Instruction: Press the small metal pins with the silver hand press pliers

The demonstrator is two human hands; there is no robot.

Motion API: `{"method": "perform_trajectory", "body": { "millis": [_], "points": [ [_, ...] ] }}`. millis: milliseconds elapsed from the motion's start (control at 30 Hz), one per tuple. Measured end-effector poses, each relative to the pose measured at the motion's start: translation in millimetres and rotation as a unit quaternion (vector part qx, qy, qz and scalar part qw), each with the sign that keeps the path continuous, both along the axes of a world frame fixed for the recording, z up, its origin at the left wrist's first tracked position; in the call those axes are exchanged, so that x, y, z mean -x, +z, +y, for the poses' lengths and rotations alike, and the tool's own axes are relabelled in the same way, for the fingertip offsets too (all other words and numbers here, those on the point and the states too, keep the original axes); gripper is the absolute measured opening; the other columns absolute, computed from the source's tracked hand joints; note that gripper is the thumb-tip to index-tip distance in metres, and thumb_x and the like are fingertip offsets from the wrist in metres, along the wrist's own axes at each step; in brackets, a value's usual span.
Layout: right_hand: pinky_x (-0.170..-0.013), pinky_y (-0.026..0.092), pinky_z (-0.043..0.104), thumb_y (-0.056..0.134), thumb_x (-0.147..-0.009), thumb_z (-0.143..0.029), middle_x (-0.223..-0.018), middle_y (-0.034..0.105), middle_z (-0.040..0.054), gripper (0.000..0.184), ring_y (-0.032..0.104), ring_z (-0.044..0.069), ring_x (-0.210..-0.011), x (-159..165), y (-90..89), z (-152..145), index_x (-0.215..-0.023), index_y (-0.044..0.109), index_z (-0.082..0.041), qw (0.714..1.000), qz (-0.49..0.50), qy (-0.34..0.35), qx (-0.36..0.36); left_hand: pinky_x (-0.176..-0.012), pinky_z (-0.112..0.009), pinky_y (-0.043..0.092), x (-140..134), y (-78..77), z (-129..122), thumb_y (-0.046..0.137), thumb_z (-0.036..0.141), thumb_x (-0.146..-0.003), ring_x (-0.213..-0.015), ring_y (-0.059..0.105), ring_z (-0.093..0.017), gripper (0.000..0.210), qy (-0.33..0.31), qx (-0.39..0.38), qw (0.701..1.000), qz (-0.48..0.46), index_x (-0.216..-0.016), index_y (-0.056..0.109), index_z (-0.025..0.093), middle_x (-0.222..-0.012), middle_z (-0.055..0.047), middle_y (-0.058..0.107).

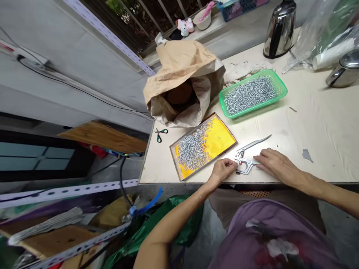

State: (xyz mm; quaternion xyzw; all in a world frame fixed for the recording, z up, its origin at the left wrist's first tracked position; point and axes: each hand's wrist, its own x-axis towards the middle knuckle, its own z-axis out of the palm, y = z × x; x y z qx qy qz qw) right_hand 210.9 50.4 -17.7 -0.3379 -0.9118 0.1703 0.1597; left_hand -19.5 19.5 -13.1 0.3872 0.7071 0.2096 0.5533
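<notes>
The right hand grasps the likely stiff, slick metal pliers sensibly by the near handle; the left hand's hold is unclear.

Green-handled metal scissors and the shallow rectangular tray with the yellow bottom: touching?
Apart. The head view shows a strip of pale tabletop between the scissors and the tray's nearest corner.
</notes>
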Motion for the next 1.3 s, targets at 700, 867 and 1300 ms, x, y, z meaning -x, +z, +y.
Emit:
{"method": "perform_trajectory", "body": {
  "millis": [700, 867, 1300],
  "points": [
    [-0.063, 0.038, 0.028, 0.04, -0.084, 0.0, -0.083, 0.056, 0.0056, 0.025, 0.051, 0.017, -0.071, -15, -17.8, -32, -0.085, 0.056, -0.019, 0.997, -0.005, -0.053, 0.047, -0.039, -0.014, 0.037, -10, -0.7, 7, 0.076, 0.024, -0.071, -0.038, 0.045, -0.004, 0.02, -0.061, 0.156, 0.985, 0.043, -0.065, 0.06, 0.013, -0.045, 0.006, 0.051],
    [-0.063, 0.043, 0.03, 0.038, -0.09, -0.007, -0.087, 0.059, 0.0073, 0.022, 0.054, 0.018, -0.074, -19, -19.5, -30, -0.086, 0.056, -0.02, 0.997, -0.018, -0.042, 0.063, -0.042, -0.014, 0.042, -8, 1.6, 6, 0.079, 0.026, -0.071, -0.039, 0.051, -0.005, 0.023, -0.041, 0.178, 0.983, -0.001, -0.069, 0.061, 0.012, -0.046, 0.005, 0.054],
    [-0.1, 0.037, 0.058, 0.075, -0.057, -0.067, -0.128, 0.058, 0.0182, 0.092, 0.047, 0.04, -0.122, -24, -41.0, 42, -0.131, 0.051, -0.018, 1.0, -0.004, -0.001, -0.002, -0.042, -0.015, 0.046, -10, 4.5, 1, 0.083, 0.029, -0.07, -0.038, 0.05, -0.005, 0.029, -0.024, 0.168, 0.985, -0.016, -0.068, 0.059, 0.012, -0.044, 0.005, 0.054]
  ]
}}
